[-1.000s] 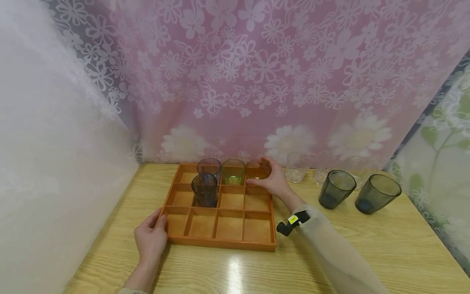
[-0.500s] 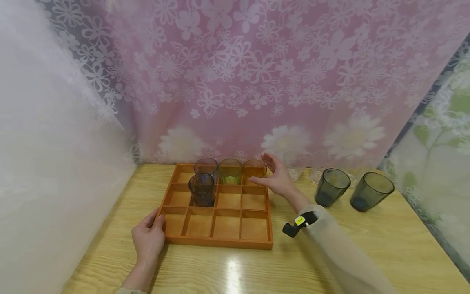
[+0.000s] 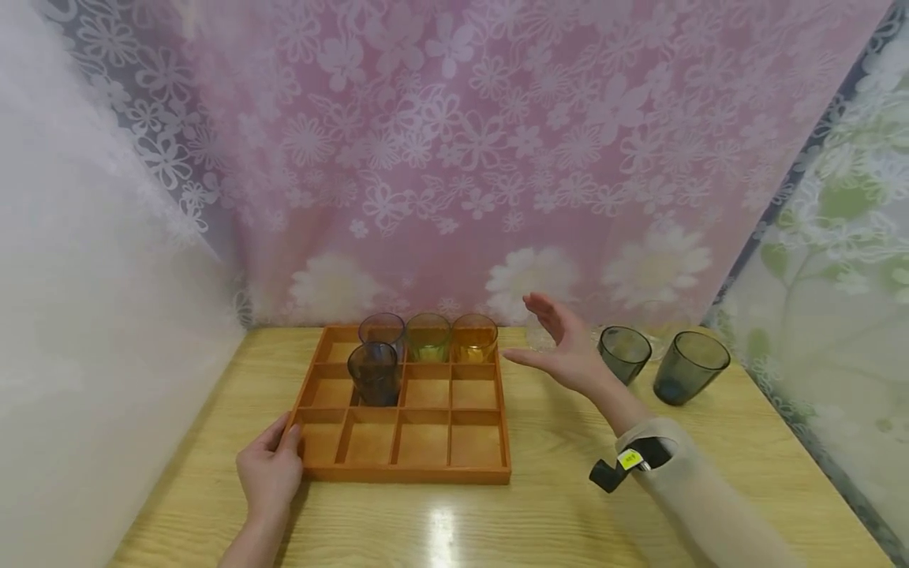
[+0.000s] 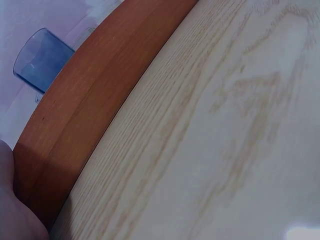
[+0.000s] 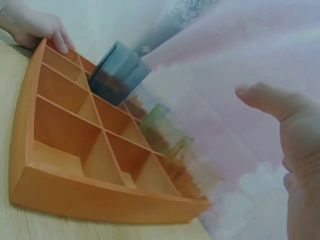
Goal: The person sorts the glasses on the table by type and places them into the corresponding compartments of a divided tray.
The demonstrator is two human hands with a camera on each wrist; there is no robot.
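Observation:
A divided wooden tray (image 3: 405,476) lies on the table, and my left hand (image 3: 270,469) grips its left edge, thumb over the rim. In its back row sit a purple-tinted glass (image 3: 381,327), a green glass (image 3: 428,339) and an amber glass (image 3: 474,339). A dark glass (image 3: 374,377) stands in the middle row, in front of the purple-tinted one. My right hand (image 3: 571,355) is in the air just right of the amber glass, thumb and fingers spread, holding nothing. In the right wrist view its thumb (image 5: 265,100) is apart from everything.
Right of the tray, two smoky grey glasses (image 3: 690,369) stand on the wood-grain table (image 3: 554,505). Clear glasses (image 3: 540,335) behind my right hand are faint and partly hidden. A pink flowered curtain (image 3: 426,158) hangs along the back edge.
My right hand has let go of the amber glass and moved away to the right, leaving the glass in the tray's back row. My left hand keeps its grip on the tray.

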